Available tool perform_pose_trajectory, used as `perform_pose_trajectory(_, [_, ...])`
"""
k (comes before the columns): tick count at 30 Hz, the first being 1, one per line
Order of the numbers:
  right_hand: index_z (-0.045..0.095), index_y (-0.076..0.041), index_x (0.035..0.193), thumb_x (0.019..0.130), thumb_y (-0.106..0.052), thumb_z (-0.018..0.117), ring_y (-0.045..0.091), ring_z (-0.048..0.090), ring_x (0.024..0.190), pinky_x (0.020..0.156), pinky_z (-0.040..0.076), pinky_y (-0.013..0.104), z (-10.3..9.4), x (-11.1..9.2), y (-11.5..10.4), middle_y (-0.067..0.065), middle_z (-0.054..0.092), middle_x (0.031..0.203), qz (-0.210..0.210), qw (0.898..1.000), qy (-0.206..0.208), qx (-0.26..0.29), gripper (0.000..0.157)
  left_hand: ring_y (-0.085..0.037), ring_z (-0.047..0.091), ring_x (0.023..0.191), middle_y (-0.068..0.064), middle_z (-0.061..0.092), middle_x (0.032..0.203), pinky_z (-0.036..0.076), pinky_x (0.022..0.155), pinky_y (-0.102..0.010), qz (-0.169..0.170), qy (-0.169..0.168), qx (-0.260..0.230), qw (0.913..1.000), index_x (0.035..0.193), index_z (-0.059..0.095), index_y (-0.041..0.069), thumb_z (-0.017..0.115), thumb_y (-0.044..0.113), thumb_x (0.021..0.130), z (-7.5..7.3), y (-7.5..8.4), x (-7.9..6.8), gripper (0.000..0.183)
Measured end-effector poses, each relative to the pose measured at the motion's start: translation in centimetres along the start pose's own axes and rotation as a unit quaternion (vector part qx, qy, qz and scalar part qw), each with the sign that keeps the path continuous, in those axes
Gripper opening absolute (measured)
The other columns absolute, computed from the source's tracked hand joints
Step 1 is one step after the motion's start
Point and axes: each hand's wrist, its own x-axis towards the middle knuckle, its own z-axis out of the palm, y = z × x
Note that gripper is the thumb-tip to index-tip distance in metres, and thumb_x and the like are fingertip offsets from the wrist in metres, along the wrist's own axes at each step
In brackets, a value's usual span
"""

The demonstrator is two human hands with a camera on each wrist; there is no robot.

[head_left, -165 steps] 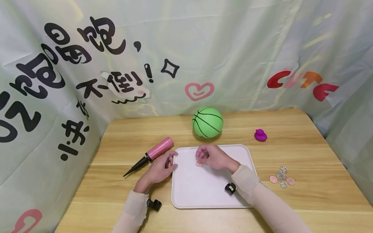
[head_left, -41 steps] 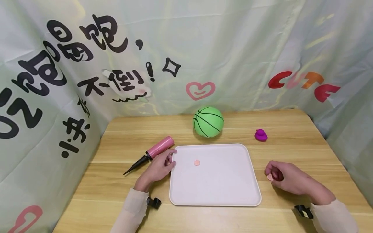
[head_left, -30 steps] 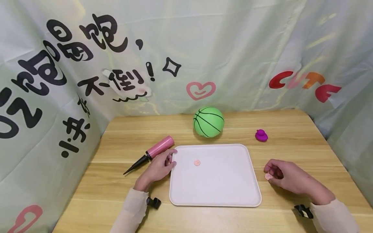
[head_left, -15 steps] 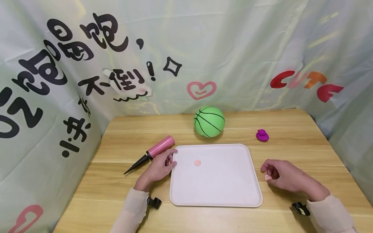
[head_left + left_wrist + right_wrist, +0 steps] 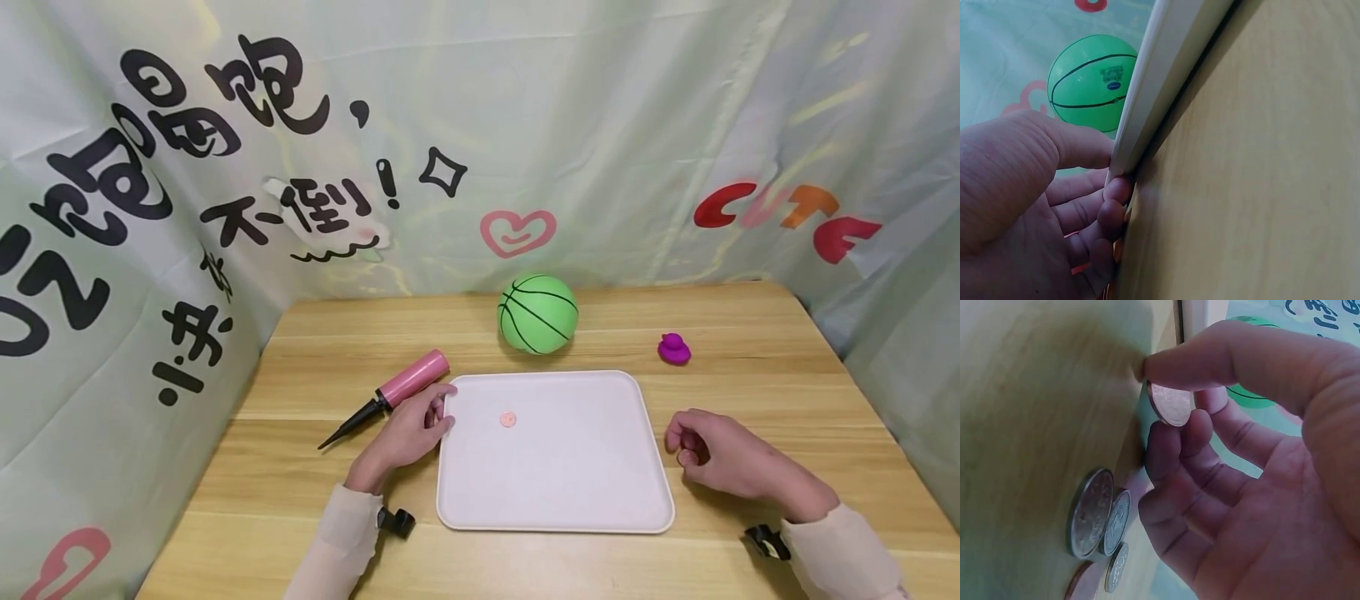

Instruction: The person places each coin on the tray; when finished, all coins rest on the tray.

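My left hand (image 5: 403, 433) holds the left rim of the white tray (image 5: 558, 487), thumb on top and fingertips against the outer edge, as the left wrist view shows. One copper-coloured coin (image 5: 507, 419) lies flat on the tray, left of its middle. Just right of the tray, my right hand (image 5: 731, 457) pinches a second copper-coloured coin (image 5: 1172, 405) between thumb and fingers, close to the tabletop. Several loose coins, among them a silvery one (image 5: 1092, 514), lie on the table under that hand; in the head view the hand hides them.
Against the tray's upper left lies a pink hand pump (image 5: 412, 377) with a black nozzle. Behind the tray sits a green ball (image 5: 537, 314), and a purple rubber duck (image 5: 674, 349) stands at the back right. Printed cloth (image 5: 615, 150) walls the table's back and sides.
My right hand has left a copper coin on the tray, gone right to the loose coins, and taken up another, now edging left towards the tray. My left hand stays at the rim.
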Motion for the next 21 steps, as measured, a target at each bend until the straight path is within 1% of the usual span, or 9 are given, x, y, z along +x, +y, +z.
perform_pose_trajectory(4, [0.061,-0.013,0.098,0.081,0.008,0.083,-0.002,0.047,0.077,0.065,0.043,0.022,0.0,0.0,0.0,-0.007,0.055,0.085,0.002,1.0,-0.002,0.007,0.035,-0.012,0.054,0.082,0.002,0.057,0.094,0.044,0.073,-0.023,0.001,0.001,0.001,1.0,0.146,0.063,0.009,0.075,0.009,0.102,0.1,-0.1,0.0,0.045])
perform_pose_trajectory(8, [0.062,-0.014,0.098,0.087,0.005,0.082,-0.002,0.05,0.079,0.067,0.047,0.022,-0.2,0.0,-0.2,-0.007,0.06,0.087,0.029,1.0,0.002,0.006,0.029,-0.012,0.054,0.082,0.003,0.057,0.094,0.044,0.073,-0.023,0.004,0.0,0.005,1.0,0.146,0.062,0.009,0.075,0.009,0.102,0.1,-0.1,0.1,0.046])
perform_pose_trajectory(10, [0.064,-0.014,0.098,0.09,0.002,0.082,-0.002,0.052,0.078,0.069,0.048,0.022,-0.3,0.0,-0.2,-0.008,0.062,0.087,0.044,0.999,0.012,0.004,0.025,-0.012,0.054,0.082,0.003,0.057,0.094,0.044,0.074,-0.023,0.005,0.0,0.007,1.0,0.146,0.062,0.009,0.075,0.009,0.102,0.1,-0.2,0.1,0.046])
perform_pose_trajectory(12, [0.067,-0.014,0.1,0.091,0.0,0.083,-0.003,0.055,0.078,0.07,0.052,0.022,-0.3,0.0,-0.3,-0.008,0.065,0.087,0.05,0.998,0.039,0.004,0.023,-0.012,0.054,0.082,0.002,0.057,0.094,0.044,0.074,-0.023,0.005,0.0,0.008,1.0,0.147,0.062,0.009,0.075,0.009,0.102,0.0,-0.1,0.1,0.046])
perform_pose_trajectory(14, [0.069,-0.014,0.101,0.091,-0.001,0.084,-0.003,0.058,0.079,0.07,0.055,0.022,-0.2,0.1,-0.3,-0.008,0.067,0.087,0.048,0.996,0.081,0.006,0.023,-0.012,0.054,0.082,0.002,0.058,0.094,0.044,0.074,-0.023,0.005,-0.002,0.005,1.0,0.147,0.061,0.009,0.074,0.009,0.103,0.0,-0.1,0.1,0.046])
perform_pose_trajectory(18, [0.071,-0.013,0.101,0.091,-0.002,0.086,-0.003,0.062,0.079,0.067,0.057,0.023,-0.1,0.5,-0.6,-0.004,0.072,0.088,0.036,0.983,0.176,0.024,0.021,-0.012,0.054,0.082,0.001,0.058,0.095,0.044,0.074,-0.023,0.005,-0.005,0.001,1.0,0.147,0.061,0.009,0.074,0.01,0.103,0.0,-0.1,0.0,0.045])
perform_pose_trajectory(21, [0.072,-0.012,0.1,0.091,-0.004,0.087,-0.004,0.063,0.079,0.065,0.056,0.023,-0.1,1.1,-0.9,-0.001,0.075,0.089,0.034,0.975,0.215,0.041,0.019,-0.012,0.054,0.082,0.002,0.058,0.095,0.044,0.074,-0.023,0.005,-0.004,-0.001,1.0,0.147,0.061,0.009,0.073,0.01,0.103,0.0,-0.2,0.0,0.045])
